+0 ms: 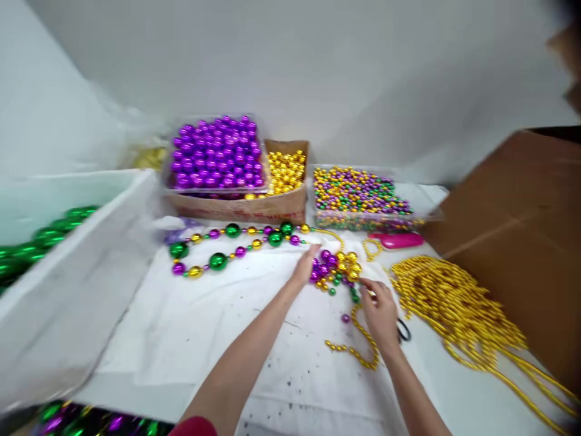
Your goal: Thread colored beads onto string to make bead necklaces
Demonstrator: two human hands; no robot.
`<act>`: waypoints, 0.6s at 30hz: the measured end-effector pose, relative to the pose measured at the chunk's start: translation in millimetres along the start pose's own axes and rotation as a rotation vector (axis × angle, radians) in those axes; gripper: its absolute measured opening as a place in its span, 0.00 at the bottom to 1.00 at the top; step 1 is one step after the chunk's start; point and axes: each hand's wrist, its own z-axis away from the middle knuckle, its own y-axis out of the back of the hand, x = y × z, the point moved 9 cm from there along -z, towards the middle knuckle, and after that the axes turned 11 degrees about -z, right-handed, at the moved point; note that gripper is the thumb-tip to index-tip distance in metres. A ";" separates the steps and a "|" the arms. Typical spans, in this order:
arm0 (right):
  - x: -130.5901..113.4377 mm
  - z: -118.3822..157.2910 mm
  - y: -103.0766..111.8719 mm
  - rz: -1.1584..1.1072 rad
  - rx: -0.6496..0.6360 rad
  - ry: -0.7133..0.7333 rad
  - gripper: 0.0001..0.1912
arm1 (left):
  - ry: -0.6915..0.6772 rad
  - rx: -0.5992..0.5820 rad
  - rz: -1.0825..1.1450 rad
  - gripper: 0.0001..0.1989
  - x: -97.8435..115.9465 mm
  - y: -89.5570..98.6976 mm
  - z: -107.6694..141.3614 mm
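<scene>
My left hand [305,266] rests with its fingers stretched out against the purple beads [323,264] of a loose pile on the white cloth [213,327]. Gold beads [348,265] and small green ones lie in the same pile. At its right side the fingers of my right hand [381,312] are pinched together; what is between them is too blurred to make out. A gold bead strand [370,362] curves below that hand, beside a single purple bead [345,318]. Left of the pile stretches a strung necklace [218,261] of green, purple and gold beads.
Behind stand a clear tub of purple beads [218,154], a cardboard box [236,209] with gold beads and a tub of small mixed beads [363,194]. Gold strands [454,303] and a large carton [521,242] are right. A pink object [402,240] lies near.
</scene>
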 end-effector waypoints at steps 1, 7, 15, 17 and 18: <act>-6.3 1.3 -4.3 0.000 -0.009 0.040 0.16 | -0.006 0.008 -0.020 0.30 6.3 13.6 13.1; -39.0 -8.9 -68.5 0.010 -0.242 0.227 0.18 | -0.330 -0.449 -0.182 0.24 95.7 127.3 156.3; -187.6 34.0 -224.6 -0.011 -0.981 0.446 0.11 | 0.311 0.534 -0.724 0.18 22.9 522.9 268.5; -246.7 55.3 -252.3 -0.024 -1.037 0.571 0.10 | 0.616 0.584 -0.942 0.21 -24.2 590.0 294.3; -277.1 68.6 -265.3 -0.035 -1.065 0.641 0.09 | 0.687 0.583 -0.963 0.23 -43.2 611.7 303.7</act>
